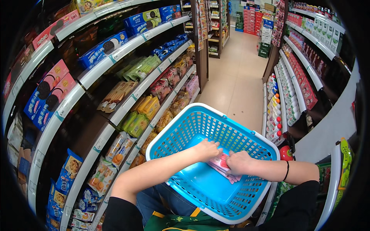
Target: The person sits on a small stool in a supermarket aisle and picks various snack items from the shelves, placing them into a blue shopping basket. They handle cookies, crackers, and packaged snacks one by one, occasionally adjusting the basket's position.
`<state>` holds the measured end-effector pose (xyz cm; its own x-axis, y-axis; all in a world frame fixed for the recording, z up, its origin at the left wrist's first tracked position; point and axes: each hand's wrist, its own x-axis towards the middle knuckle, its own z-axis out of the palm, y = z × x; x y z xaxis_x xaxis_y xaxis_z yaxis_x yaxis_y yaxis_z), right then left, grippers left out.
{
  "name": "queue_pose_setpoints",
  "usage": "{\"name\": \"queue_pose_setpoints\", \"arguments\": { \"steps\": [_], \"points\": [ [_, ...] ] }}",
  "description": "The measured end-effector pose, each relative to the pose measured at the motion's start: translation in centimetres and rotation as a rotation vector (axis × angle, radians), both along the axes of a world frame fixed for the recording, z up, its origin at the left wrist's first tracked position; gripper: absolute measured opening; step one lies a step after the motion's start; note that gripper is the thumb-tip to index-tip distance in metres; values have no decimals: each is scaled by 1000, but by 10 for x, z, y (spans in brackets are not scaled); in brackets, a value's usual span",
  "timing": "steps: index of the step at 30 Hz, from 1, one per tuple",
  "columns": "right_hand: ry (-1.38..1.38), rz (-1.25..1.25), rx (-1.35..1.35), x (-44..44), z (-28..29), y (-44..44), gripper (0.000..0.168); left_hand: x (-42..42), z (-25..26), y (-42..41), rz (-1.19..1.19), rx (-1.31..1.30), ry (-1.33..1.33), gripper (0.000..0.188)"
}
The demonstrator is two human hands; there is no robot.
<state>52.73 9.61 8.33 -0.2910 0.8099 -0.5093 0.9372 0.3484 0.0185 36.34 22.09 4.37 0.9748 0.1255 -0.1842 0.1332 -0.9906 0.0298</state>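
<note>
A blue plastic shopping basket (pixel 208 196) with a white rim is right in front of me, tilted in the view. Inside it, pink snack packets (pixel 221 166) lie in a small stack near the middle. My left hand (pixel 208 149) reaches over the left rim, its fingers curled at the packets' far left end. From the right, my right hand (pixel 238 163) closes around the stack's upper right side, covering part of it. A dark band circles my right wrist. How many packets are stacked I cannot tell.
Shelves on the left hold blue cookie boxes (pixel 102 49), yellow packs (pixel 147 105) and bagged biscuits (pixel 102 176). Shelves on the right carry rows of small bottles (pixel 274 115) and cartons (pixel 326 31). A tiled aisle floor (pixel 234 72) runs ahead to stacked boxes (pixel 253 21).
</note>
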Motion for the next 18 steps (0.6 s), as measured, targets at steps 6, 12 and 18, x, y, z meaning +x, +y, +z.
{"name": "queue_pose_setpoints", "arguments": {
  "steps": [6, 12, 18],
  "points": [
    [23, 7, -10, -1, 6, 5, 64, -3, 9, -3, 70, -53, -4, 41],
    [50, -15, 225, 0, 15, 3, 58, -11, 54, -8, 114, -67, -188, 43],
    [55, -51, 294, -2, 26, 6, 56, -23, 73, -9, 140, -31, -352, 43]
  ]
}}
